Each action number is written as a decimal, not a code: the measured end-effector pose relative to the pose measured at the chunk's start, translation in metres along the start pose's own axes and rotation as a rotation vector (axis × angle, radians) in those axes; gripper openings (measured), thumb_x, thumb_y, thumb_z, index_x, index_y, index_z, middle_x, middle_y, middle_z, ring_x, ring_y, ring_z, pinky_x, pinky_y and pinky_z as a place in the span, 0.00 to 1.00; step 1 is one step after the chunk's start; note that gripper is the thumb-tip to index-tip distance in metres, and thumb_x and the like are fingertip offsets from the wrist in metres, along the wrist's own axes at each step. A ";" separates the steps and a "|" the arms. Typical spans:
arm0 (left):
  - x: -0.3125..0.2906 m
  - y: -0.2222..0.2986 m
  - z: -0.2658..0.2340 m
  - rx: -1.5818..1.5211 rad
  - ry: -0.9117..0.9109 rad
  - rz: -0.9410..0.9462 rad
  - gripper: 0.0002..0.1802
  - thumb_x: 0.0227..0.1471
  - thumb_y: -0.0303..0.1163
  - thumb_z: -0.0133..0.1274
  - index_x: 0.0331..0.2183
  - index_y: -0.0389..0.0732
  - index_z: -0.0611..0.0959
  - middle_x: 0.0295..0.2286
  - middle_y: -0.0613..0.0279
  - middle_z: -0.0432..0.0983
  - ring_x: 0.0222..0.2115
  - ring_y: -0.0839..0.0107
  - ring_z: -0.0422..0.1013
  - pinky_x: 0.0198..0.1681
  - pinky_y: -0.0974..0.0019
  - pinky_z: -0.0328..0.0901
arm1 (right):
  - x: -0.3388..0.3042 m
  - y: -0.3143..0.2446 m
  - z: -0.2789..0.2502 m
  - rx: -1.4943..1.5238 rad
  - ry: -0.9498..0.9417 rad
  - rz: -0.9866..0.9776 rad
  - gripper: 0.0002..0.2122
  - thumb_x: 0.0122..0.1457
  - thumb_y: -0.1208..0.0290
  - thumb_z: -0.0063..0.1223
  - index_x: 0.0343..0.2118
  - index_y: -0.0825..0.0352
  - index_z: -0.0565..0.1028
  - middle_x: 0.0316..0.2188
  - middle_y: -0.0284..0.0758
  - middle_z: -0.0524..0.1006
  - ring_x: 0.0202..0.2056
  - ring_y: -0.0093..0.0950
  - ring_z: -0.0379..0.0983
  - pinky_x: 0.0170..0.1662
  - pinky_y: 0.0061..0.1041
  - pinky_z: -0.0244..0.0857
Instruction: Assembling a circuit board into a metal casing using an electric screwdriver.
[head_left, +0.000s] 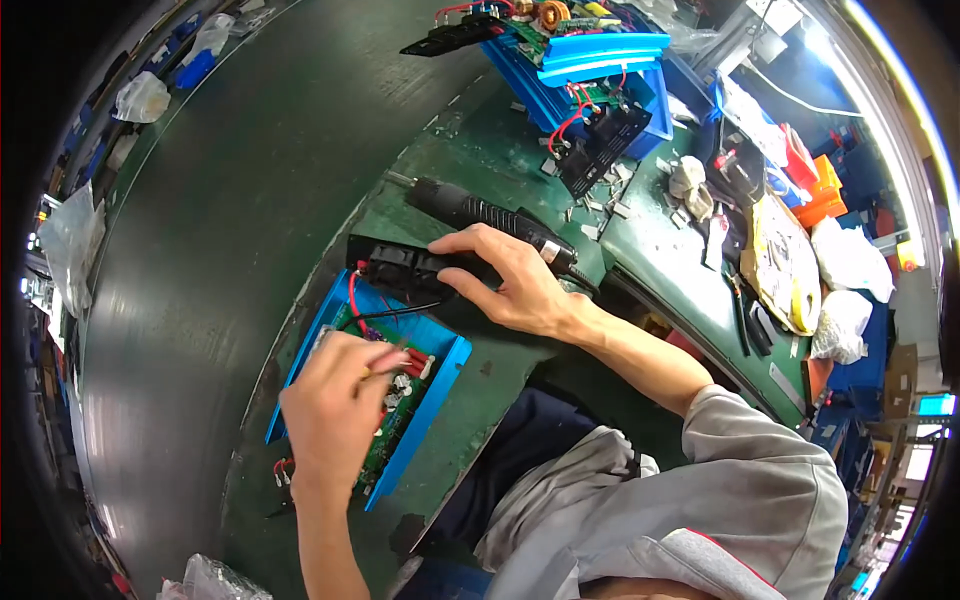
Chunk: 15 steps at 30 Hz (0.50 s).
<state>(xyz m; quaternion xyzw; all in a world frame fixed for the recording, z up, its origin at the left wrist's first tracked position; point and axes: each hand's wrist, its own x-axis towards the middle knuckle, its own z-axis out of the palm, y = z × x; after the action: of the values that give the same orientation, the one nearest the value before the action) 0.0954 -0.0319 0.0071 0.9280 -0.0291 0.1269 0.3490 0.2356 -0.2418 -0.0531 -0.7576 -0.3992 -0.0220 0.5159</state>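
Note:
A blue metal case (pixel 425 425) lies tilted on the green bench, with a green circuit board (pixel 405 400) inside it. At its far end is a black end panel with sockets (pixel 395 268), joined to the board by red and black wires. My right hand (pixel 510 280) grips the panel's right end between thumb and fingers. Over the left side of the case, my left hand (pixel 335 395) is closed with its fingers pinched, slightly blurred; what they hold is hidden. Just beyond my right hand lies a black electric screwdriver (pixel 480 215).
Another opened blue case (pixel 600 60) with boards and a hanging black panel (pixel 605 150) rests on a blue bin at the back. Small grey pieces (pixel 610 195) are scattered beside it. Pliers (pixel 748 315) and plastic bags (pixel 845 325) lie at right. A dark belt surface (pixel 220 230) runs along the left.

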 end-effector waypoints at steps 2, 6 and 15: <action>-0.003 0.000 -0.008 -0.002 0.166 -0.159 0.03 0.51 0.22 0.62 0.29 0.35 0.82 0.28 0.60 0.73 0.26 0.66 0.72 0.27 0.66 0.64 | -0.001 0.009 0.005 0.033 0.008 -0.050 0.14 0.58 0.77 0.60 0.47 0.69 0.75 0.40 0.41 0.78 0.43 0.37 0.77 0.46 0.31 0.71; -0.021 -0.025 -0.011 0.148 0.280 -0.378 0.13 0.54 0.32 0.63 0.25 0.33 0.80 0.27 0.59 0.73 0.28 0.62 0.72 0.33 0.61 0.65 | -0.005 0.008 0.013 0.076 0.022 -0.021 0.13 0.59 0.78 0.61 0.47 0.70 0.76 0.42 0.40 0.78 0.44 0.31 0.76 0.47 0.28 0.70; -0.039 0.010 -0.026 0.201 0.428 -0.491 0.11 0.49 0.31 0.66 0.35 0.41 0.81 0.31 0.61 0.77 0.29 0.65 0.77 0.31 0.66 0.69 | -0.023 -0.007 0.010 0.030 0.021 0.286 0.13 0.60 0.77 0.59 0.49 0.69 0.76 0.40 0.32 0.78 0.43 0.21 0.73 0.49 0.21 0.66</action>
<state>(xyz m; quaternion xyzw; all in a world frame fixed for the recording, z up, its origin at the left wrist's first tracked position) 0.0505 -0.0239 0.0221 0.8895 0.2818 0.2331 0.2741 0.2120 -0.2458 -0.0628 -0.7986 -0.2822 0.0496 0.5292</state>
